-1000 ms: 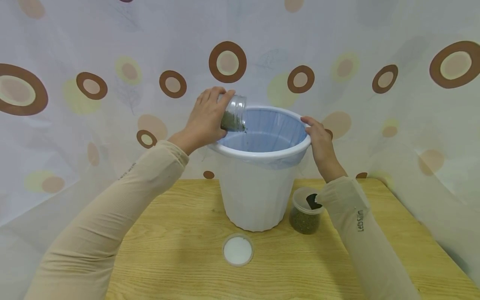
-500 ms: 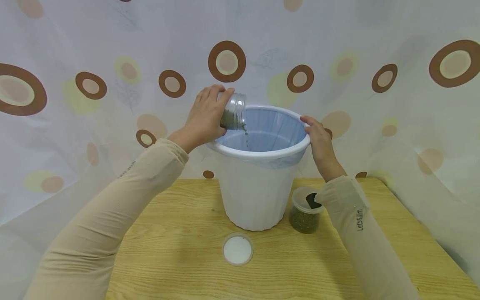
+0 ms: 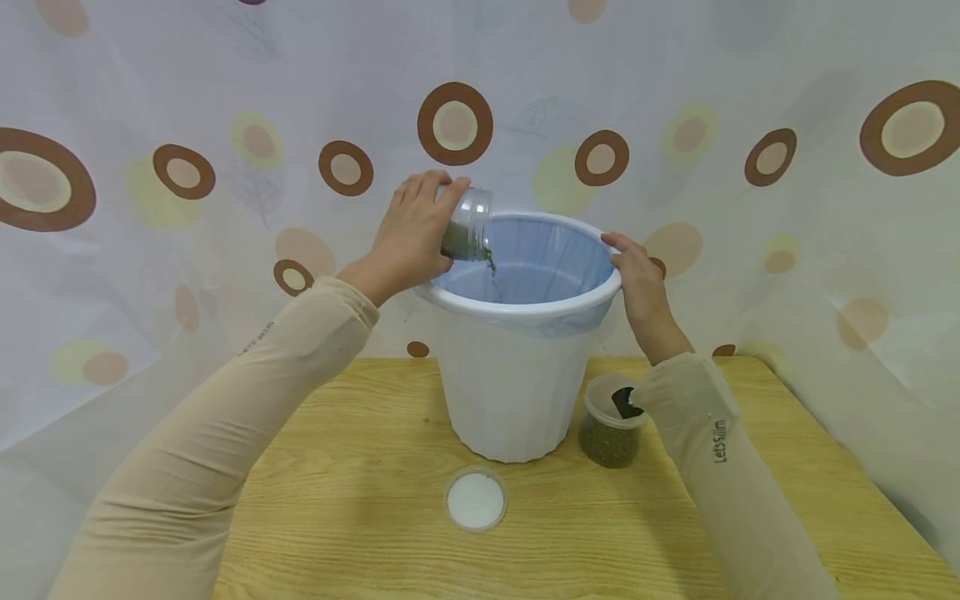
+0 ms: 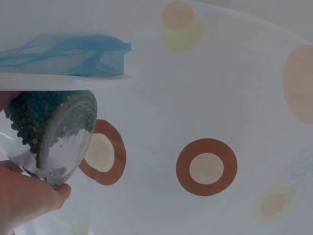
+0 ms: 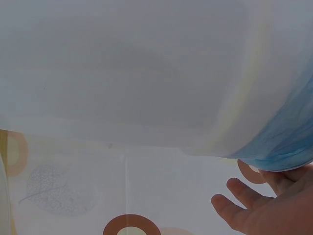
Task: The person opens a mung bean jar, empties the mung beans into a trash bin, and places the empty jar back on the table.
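In the head view, my left hand grips a clear plastic jar tipped on its side over the left rim of a white bin. A thin stream of small green beans falls from its mouth into the bin, which has a blue bag lining it. The left wrist view shows the jar's base and many round beans inside. My right hand holds the bin's right rim, its fingertips over the edge. In the right wrist view, two fingers stretch out beside the bin, the others partly hidden behind the rim.
A lidded tub of dark green-brown grains stands right of the bin, near the right sleeve. A round white lid lies in front of the bin on the wooden table. Behind hangs a patterned sheet.
The beans fall in a denser stream now than a second ago, when only a few showed at the jar's mouth. Both hands and the bin stay nearly in place.
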Motion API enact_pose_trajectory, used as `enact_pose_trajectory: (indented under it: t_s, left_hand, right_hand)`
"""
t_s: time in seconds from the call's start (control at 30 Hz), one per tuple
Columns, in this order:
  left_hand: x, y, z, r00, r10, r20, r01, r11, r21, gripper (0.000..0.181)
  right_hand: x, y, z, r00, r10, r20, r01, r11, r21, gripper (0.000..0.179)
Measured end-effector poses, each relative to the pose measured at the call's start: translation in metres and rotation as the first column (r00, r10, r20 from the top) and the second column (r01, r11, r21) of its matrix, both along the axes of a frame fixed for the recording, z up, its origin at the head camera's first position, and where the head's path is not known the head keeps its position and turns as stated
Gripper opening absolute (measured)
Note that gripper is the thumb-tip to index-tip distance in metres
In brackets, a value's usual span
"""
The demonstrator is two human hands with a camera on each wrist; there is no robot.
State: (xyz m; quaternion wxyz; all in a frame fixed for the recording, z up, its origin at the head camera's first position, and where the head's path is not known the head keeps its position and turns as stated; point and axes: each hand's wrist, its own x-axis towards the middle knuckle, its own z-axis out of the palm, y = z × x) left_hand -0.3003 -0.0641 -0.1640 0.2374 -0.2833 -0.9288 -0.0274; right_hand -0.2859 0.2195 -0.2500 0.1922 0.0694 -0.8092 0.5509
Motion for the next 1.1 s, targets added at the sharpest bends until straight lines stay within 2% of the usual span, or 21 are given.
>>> enact_pose_trajectory:
  t_s: [1.1]
  left_hand:
    - [-0.0029,0.0012,0.0057,1.0,-0.005,-0.027,0.004,0.999,-0.032,0.091]
  right_hand:
    - [-0.0046,0.0021,-0.0017,1.0,-0.014,0.006,0.014,1.0,0.001,0.05]
